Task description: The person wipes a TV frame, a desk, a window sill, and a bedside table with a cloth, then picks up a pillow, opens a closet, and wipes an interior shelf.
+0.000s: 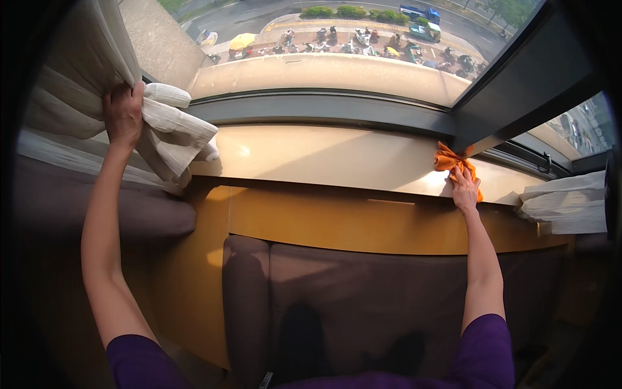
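At the left, my left hand (123, 115) is closed around a bunched white curtain (176, 127), whose gathered folds stick out to its right over the end of the windowsill. My right hand (465, 188) presses an orange cloth (448, 159) onto the pale, glossy windowsill (291, 153), close to the foot of the dark window post (522, 73). Part of the cloth hangs out below the fingers. Sunlight and shadow fall across the sill.
Below the sill runs a wooden panel (340, 219), and in front of it a dark upholstered seat (388, 277). A brown cushion (165, 216) lies at left. Another white curtain (568, 202) hangs at right. Parked scooters and a road show far below, outside the glass.
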Demonstrator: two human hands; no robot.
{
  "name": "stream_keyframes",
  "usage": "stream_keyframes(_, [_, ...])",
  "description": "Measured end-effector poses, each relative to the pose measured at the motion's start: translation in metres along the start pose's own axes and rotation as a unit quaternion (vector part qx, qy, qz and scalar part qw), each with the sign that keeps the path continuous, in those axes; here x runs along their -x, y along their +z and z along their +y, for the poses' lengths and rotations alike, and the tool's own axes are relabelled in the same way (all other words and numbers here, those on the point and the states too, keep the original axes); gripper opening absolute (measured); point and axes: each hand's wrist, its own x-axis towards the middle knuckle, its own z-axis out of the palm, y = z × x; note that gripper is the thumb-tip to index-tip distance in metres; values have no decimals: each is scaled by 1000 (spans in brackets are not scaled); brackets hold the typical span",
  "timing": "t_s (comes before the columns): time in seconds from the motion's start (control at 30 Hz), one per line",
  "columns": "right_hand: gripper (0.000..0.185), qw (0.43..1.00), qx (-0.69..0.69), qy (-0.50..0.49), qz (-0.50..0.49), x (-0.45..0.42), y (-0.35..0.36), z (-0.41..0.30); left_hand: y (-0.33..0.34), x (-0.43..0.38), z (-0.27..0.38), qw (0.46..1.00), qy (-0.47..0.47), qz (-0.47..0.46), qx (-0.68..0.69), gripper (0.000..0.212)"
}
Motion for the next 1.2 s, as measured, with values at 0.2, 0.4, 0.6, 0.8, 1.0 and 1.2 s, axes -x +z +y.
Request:
stream_keyframes(0.2, [51, 993, -102, -46, 27, 1, 13, 4, -28, -46, 173, 951, 125, -277, 55, 55])
stream_keyframes(0.4, [50, 991, -109, -40, 63, 1, 4, 49, -174, -97, 521, 718, 317, -422, 454, 60])
stream_keyframes(0.6, [47, 979, -166, -108, 55, -3, -4, 54, -322, -155, 666, 739, 172, -445, 475, 97])
stream_keyframes(0.8, [51, 987, -129, -67, 67, -26, -4, 185, -308, -108, 681, 823, 90, -379, 413, 60])
stream_keyframes(1.0, [41, 958, -166, 155, 176, -52, 37, 550, -353, -128, 750, 780, 208, -390, 443, 53])
stream_keyframes(1.2, [65, 967, -149, 206, -8, -90, -48, 499, -304, -108, 667, 812, 180, -420, 363, 66])
